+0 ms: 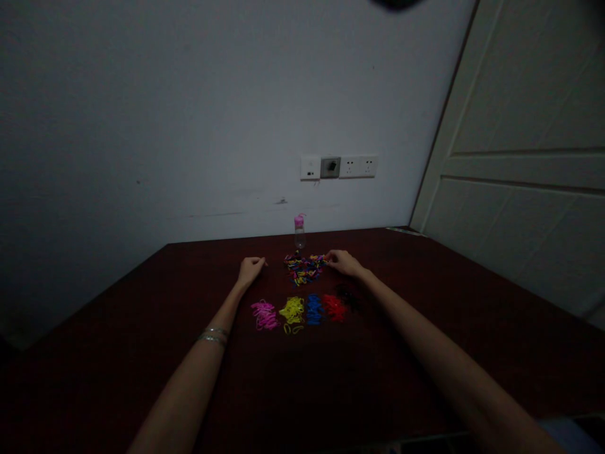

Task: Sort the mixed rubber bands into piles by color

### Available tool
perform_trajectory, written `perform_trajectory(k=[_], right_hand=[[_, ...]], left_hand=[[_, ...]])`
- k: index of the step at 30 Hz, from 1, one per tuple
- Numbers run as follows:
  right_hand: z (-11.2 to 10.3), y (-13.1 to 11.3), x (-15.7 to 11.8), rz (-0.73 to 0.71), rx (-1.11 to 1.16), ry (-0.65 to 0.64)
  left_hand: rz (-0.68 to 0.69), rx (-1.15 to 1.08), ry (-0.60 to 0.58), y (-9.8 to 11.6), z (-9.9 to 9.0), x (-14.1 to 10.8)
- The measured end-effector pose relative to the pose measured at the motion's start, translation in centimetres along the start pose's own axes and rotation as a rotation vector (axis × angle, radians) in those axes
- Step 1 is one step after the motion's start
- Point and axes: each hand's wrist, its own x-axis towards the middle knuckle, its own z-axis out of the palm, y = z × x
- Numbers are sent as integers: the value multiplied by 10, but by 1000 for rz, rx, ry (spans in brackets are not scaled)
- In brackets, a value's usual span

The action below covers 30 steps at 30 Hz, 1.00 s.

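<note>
One black heap (348, 297) of small loops, nearer the body than the right hand (343, 262), almost melts into the dark tabletop (118, 334). A dark shape (394, 3) far above the hands is cut off by the frame, as is a pale blue patch (571, 435) beside the right forearm.

The right hand's fingers bend inward, tips at the right side of the mixed pile (305, 269); whether they pinch a loop cannot be told. The left hand (250, 271) lies left of that pile and apart from it, loosely curled (its grip, if any, is too small and dim to tell).

Between the forearms, nearer the body than the hands, lie the pink heap (265, 315), yellow heap (293, 309), blue heap (314, 310) and red heap (334, 308). Beyond the hands, a bottle (299, 237) stands upright just behind the mixed pile, near the wall (212, 126). The tabletop spreads wide outward of both hands, running toward a door (515, 233) on the right hand's side.
</note>
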Motion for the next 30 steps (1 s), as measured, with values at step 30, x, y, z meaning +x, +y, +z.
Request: perform_trajectory(k=[30], right_hand=[[-16, -141, -38, -182, 782, -299]], left_hand=[[33, 17, 1, -6, 5, 1]])
